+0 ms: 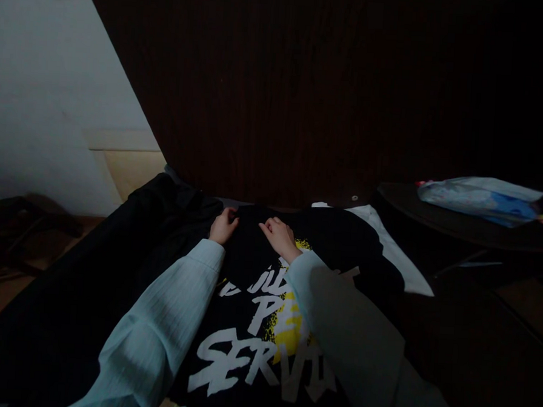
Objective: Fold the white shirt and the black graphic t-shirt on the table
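Observation:
A black T-shirt with large white lettering and yellow splashes lies spread in front of me. Near its far edge, my left hand has its fingers curled in on the dark cloth. A short way to the right, my right hand is closed, thumb and fingers pinched together at the shirt's upper part. The dim light hides exactly how much fabric is between the fingertips. Both forearms, in pale blue-green sleeves, reach over the print and cover some of the letters.
Black cloth lies bunched to the left. White fabric shows beneath the shirt's right side. A dark wooden panel rises behind. At right, a plastic packet rests on a dark rounded shelf. A pale wall stands at left.

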`<state>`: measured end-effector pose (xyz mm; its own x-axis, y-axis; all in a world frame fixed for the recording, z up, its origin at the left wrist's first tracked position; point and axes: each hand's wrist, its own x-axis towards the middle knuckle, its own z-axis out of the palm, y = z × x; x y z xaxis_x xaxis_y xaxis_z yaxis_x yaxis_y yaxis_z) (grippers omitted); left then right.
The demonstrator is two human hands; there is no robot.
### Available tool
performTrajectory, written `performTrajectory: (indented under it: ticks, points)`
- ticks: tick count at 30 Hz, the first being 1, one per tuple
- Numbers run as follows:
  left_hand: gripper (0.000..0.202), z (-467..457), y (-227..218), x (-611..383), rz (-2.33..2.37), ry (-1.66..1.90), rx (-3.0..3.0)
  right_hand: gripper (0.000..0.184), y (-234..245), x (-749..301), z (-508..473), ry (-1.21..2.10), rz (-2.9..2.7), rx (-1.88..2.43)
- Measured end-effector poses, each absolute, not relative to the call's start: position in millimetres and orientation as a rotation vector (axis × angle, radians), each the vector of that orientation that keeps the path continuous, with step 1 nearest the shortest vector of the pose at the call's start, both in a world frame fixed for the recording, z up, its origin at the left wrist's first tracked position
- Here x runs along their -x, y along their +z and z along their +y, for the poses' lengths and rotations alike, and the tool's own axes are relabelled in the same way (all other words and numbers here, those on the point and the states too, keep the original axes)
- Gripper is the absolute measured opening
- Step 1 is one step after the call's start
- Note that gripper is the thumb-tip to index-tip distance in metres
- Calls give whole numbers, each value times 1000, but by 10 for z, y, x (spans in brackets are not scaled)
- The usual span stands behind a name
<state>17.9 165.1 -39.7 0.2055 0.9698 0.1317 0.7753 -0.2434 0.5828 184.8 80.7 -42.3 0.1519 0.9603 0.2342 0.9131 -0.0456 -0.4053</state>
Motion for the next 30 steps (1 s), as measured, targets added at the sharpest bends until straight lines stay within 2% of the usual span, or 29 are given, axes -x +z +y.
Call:
performTrajectory:
  ticks: [4, 7, 10, 12, 15, 21, 25, 30]
  points:
    - [31, 1730, -468, -158, 1572, 730, -2040, 23, -416, -1865, 814, 188, -1743, 1979]
    - [37, 1710, -458, -156, 1540, 737, -2089, 21, -400, -1862, 803, 216, -1711, 1965]
    - [42, 1609, -356, -175, 1562, 891, -2254, 22, -386, -1838, 780, 185, -1770, 1946]
    - [35, 1536, -267, -198, 1511, 932, -2429, 22, -385, -1824, 770, 139, -1821, 1933]
    - [28, 1474, -201, -239, 1294, 694, -2627, 21, -393, -1820, 772, 101, -1879, 1898]
    - [44, 1432, -379, -301, 1370, 215, -2770, 13, -405, -1818, 781, 116, -1945, 1937]
    - [56, 1378, -437, -341, 1482, 137, -2804, 11, -387, -1815, 776, 95, -1967, 2011]
    - [65, 1350, -413, -358, 1488, 148, -2807, 18, -324, -1858, 778, 109, -1983, 2170]
